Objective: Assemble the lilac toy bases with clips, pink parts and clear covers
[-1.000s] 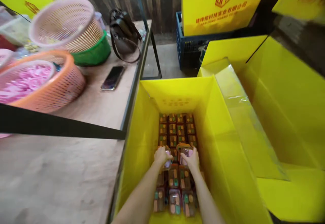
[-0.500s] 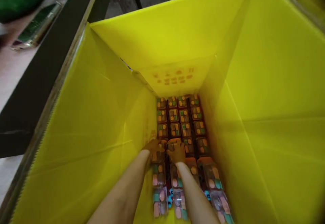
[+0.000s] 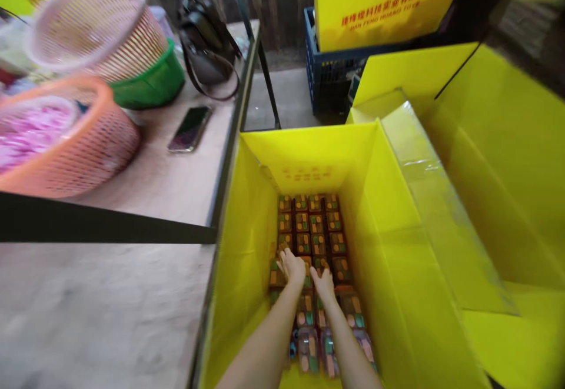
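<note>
Deep inside a tall yellow box [image 3: 238, 248] are rows of small transparent plastic packs [image 3: 308, 342] filled with pink, green and orange pieces. My left hand [image 3: 293, 268] is over the left-hand columns, its fingers apart and pointing down and to the left. Beside it my right hand [image 3: 325, 285] reaches over the middle columns, thumb and fingers spread. I see no pack held in either hand. Whether the fingertips touch the packs I cannot tell. Both forearms hide part of the nearer rows, where small blue pieces [image 3: 293, 348] show between packs.
On the left, a table [image 3: 154, 183] with a dark metal frame bears an orange basket [image 3: 101, 148], a pink basket [image 3: 136, 42], a green basin [image 3: 163, 83], a phone [image 3: 190, 130] and a black bag [image 3: 207, 53]. Another open yellow box [image 3: 507, 200] adjoins on the right; a blue crate [image 3: 326, 77] stands behind.
My view has risen and pulled back, showing more of the table and surroundings. My hands, earlier down on packs at the left, are now higher, with fingers apart.
</note>
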Tool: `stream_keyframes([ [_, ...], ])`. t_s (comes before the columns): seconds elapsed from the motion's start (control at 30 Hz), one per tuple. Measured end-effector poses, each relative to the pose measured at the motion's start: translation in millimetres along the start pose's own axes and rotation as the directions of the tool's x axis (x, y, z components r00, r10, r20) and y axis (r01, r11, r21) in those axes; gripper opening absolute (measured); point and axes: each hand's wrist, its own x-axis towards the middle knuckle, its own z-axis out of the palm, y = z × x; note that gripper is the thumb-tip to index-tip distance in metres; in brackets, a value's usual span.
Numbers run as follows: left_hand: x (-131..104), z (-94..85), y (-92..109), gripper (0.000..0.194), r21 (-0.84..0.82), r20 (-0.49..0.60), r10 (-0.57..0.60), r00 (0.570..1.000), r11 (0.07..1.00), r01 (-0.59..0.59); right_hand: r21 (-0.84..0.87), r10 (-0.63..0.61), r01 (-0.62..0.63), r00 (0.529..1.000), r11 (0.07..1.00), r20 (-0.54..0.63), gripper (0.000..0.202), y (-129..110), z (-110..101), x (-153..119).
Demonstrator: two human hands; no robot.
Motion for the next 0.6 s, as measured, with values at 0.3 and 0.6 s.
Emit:
stream_keyframes([
  [0.3, -162, -226.4, -97, 0.053, -0.23, -0.769, 0.333, 0.545, 0.652, -0.722, 0.211, -0.529, 0.644, 0.74, 0.735, -0.417, 0.035, -168, -43, -208],
  [0.6, -15, -584.7, -401, 0.064, -0.119, -0.888, -0.157, 0.432, 0.986, 0.114, 0.115, -0.979, 0.992, -0.071, -0.05, 0.193, 0.054, -395, 82, -331],
])
